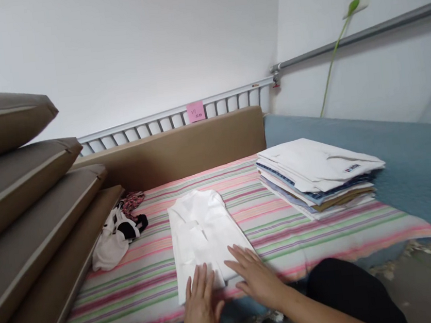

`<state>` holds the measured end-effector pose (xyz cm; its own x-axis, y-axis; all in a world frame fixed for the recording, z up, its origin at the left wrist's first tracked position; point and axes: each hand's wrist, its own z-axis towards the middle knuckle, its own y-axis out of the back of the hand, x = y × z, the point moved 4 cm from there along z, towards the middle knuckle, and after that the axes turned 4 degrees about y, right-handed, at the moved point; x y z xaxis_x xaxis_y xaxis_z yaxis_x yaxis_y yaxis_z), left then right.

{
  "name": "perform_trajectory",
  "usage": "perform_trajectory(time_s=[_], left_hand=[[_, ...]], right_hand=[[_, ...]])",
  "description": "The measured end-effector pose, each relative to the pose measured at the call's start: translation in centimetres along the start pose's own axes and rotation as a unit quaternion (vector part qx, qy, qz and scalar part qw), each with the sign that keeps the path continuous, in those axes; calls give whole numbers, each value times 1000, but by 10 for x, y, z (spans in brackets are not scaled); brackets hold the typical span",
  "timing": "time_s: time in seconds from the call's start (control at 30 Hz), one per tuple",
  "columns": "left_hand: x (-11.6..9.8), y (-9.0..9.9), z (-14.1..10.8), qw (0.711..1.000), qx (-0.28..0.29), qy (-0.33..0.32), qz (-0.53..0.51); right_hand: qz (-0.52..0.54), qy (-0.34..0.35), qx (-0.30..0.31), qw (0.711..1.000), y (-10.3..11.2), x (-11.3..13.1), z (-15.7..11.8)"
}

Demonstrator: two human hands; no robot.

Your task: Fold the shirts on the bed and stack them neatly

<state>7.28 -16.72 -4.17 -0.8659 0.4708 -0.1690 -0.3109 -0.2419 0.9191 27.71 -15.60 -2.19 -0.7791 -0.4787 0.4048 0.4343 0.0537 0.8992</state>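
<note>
Shirt [195,239] — folded flat, striped cloth [136,287] beneath

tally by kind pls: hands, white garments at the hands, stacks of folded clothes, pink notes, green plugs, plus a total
Left hand and right hand: 2
White garment at the hands: 1
Stack of folded clothes: 1
Pink note: 1
Green plug: 1
Total: 6
</note>
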Motion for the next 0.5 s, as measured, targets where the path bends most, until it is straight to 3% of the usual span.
perform_trajectory(time_s=[0.17,0.3,0.4,0.5], left_hand=[[14,-30,10,995,79,42,-38],[52,-21,31,980,26,94,-173],[97,0,65,930,-45,225,-286],[142,7,104,837,-60,386,-382]], right_hand=[[36,-34,60,997,-5,-10,3],[74,-51,-17,996,17,-28,16],[117,-91,-100,984,36,-63,48],[212,-179,-158,948,45,-112,94]])
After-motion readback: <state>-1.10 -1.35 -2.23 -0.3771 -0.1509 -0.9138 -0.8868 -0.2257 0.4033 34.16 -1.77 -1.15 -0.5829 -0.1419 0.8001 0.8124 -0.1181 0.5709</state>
